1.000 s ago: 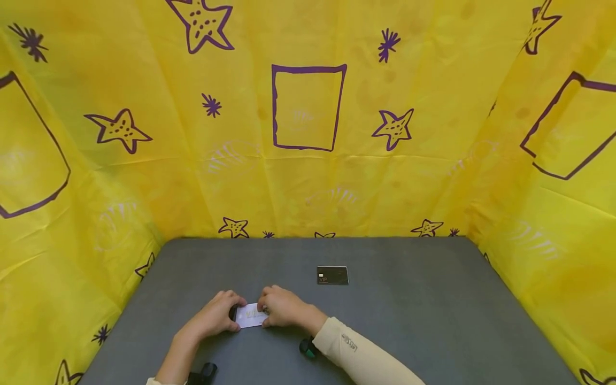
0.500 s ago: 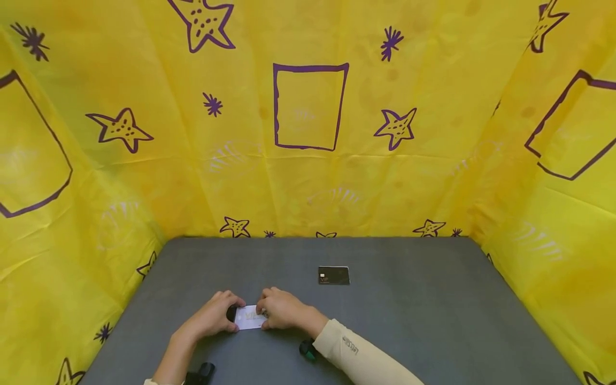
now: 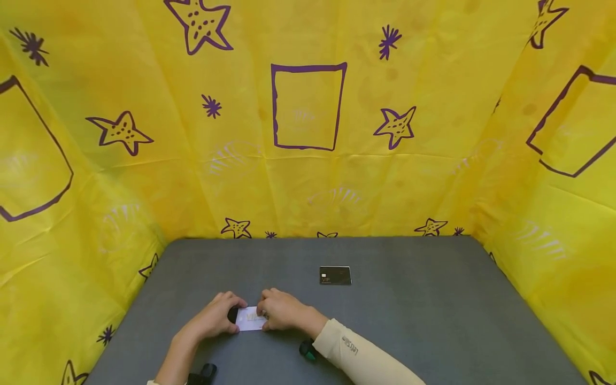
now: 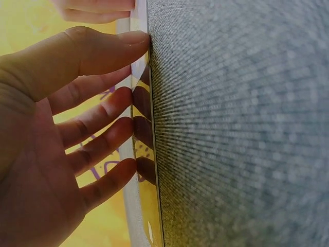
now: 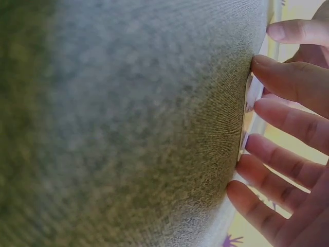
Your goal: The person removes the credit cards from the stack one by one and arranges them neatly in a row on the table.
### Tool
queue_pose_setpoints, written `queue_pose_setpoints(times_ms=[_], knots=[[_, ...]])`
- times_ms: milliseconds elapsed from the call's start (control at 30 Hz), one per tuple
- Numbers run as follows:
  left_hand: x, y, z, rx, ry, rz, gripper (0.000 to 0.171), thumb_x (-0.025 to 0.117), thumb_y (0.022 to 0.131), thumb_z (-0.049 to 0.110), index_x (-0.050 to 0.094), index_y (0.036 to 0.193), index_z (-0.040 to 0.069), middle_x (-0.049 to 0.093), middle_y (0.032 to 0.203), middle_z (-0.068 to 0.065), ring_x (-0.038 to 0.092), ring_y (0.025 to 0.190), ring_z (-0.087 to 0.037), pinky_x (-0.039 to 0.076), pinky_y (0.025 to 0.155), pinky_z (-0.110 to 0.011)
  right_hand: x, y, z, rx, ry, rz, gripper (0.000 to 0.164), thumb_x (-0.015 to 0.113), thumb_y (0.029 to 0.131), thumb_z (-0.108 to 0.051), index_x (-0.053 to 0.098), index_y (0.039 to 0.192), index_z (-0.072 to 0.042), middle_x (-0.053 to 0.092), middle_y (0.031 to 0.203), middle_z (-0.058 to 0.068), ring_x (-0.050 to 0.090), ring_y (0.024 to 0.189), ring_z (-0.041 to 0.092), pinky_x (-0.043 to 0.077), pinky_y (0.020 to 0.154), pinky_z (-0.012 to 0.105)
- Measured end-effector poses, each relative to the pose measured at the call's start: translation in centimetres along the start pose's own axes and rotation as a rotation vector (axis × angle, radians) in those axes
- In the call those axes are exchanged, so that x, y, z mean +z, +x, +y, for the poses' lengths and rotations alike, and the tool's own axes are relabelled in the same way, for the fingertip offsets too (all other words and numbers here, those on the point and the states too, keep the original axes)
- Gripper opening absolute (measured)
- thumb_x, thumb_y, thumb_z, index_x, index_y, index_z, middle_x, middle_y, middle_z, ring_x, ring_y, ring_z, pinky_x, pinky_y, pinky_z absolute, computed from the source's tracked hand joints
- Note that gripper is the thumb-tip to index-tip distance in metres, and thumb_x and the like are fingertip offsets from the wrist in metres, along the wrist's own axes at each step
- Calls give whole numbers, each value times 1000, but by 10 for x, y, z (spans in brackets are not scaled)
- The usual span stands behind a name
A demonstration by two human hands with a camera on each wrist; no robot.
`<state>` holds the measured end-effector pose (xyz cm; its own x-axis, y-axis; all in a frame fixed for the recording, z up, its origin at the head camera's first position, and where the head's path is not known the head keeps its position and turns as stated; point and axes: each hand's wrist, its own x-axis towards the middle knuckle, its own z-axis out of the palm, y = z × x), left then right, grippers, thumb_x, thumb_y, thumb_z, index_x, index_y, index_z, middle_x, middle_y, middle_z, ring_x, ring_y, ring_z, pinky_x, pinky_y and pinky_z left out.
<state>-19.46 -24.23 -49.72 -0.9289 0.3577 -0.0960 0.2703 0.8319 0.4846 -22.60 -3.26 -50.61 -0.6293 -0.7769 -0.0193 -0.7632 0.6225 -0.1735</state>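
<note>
While the white card lies on the near left part of the table, the left hand (image 3: 215,316) spans its left end between thumb and fingers, and the right hand (image 3: 283,311) grips its right end. A glossy dark piece (image 3: 233,314) shows under the left fingers; whether the white card (image 3: 247,323) sits on or in it, I cannot tell. Farther back on the table (image 3: 409,305), a black VIP card (image 3: 335,275) lies well apart.

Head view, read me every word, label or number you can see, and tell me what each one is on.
"VIP" on the black card; the print beneath is too small to read.
"VIP", faint, on the white card.
"Lets...", on the sleeve; the rest is blurred.
</note>
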Motion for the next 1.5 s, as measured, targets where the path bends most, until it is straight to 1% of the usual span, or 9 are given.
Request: queue_pose_setpoints(times_ms=[167, 333, 467, 633, 800, 967, 1067, 1267, 1500], knots=[[1, -2, 0, -11, -19, -5, 45, 85, 64, 10, 68, 105, 12, 59, 102, 2, 49, 102, -21, 43, 86, -39, -1, -1, 0, -4, 7, -8, 29, 81, 78, -35, 74, 103, -21, 60, 102, -6, 51, 89, 7, 44, 76, 18], [0, -1, -1, -5, -35, 12, 43, 84, 67, 14, 68, 108, 10, 62, 106, -1, 52, 103, -23, 44, 88, -42, -7, -2, 3, -18, 66, -5, 31, 81, 77, -34, 74, 104, -21, 60, 102, -6, 53, 90, 6, 44, 77, 17], [-2, 2, 1, -14, -57, 53, 37, 81, 75, 18, 68, 108, 10, 64, 109, -1, 54, 105, -24, 45, 91, -45, -13, -4, 9, -24, 119, 5, 32, 78, 81, -34, 73, 108, -20, 61, 105, -6, 54, 91, 5, 44, 79, 16], [-3, 8, 7, -19, -61, 128, 28, 77, 81, 18, 69, 107, 10, 63, 105, -1, 56, 105, -25, 46, 92, -47, -21, -9, 22, -1, 184, 32, 29, 74, 85, -34, 72, 110, -18, 62, 107, -6, 55, 95, 6, 46, 83, 18], [-1, 20, 15, -20, -55, 177, 26, 74, 83, 15, 69, 107, 8, 63, 106, -4, 57, 105, -26, 47, 91, -48, -29, -17, 38, 47, 257, 70, 26, 73, 87, -31, 73, 108, -16, 63, 106, -3, 58, 97, 10, 47, 86, 23], [0, 36, 25, 6, -13, 239, 26, 74, 83, 15, 70, 107, 8, 64, 108, -6, 57, 106, -29, 45, 91, -49, -34, -23, 56, 92, 318, 102, 26, 72, 87, -30, 73, 108, -15, 63, 107, -2, 59, 99, 14, 48, 86, 27], [1, 46, 30, 17, -11, 271, 26, 74, 82, 15, 70, 107, 8, 64, 108, -7, 56, 106, -29, 45, 91, -49, -37, -29, 67, 113, 347, 116, 25, 71, 89, -29, 73, 109, -14, 63, 107, 0, 59, 100, 17, 49, 86, 30], [6, 63, 42, 13, -61, 292, 27, 74, 83, 15, 70, 109, 9, 64, 112, -9, 56, 109, -31, 45, 92, -50, -42, -40, 86, 139, 401, 134, 25, 69, 91, -25, 72, 110, -10, 63, 108, 4, 59, 100, 23, 48, 84, 34], [18, 81, 55, 28, -130, 317, 27, 74, 84, 16, 70, 110, 9, 62, 114, -10, 55, 111, -32, 45, 93, -52, -46, -49, 102, 139, 416, 174, 26, 68, 91, -22, 71, 110, -5, 63, 108, 8, 59, 100, 27, 48, 85, 41]])
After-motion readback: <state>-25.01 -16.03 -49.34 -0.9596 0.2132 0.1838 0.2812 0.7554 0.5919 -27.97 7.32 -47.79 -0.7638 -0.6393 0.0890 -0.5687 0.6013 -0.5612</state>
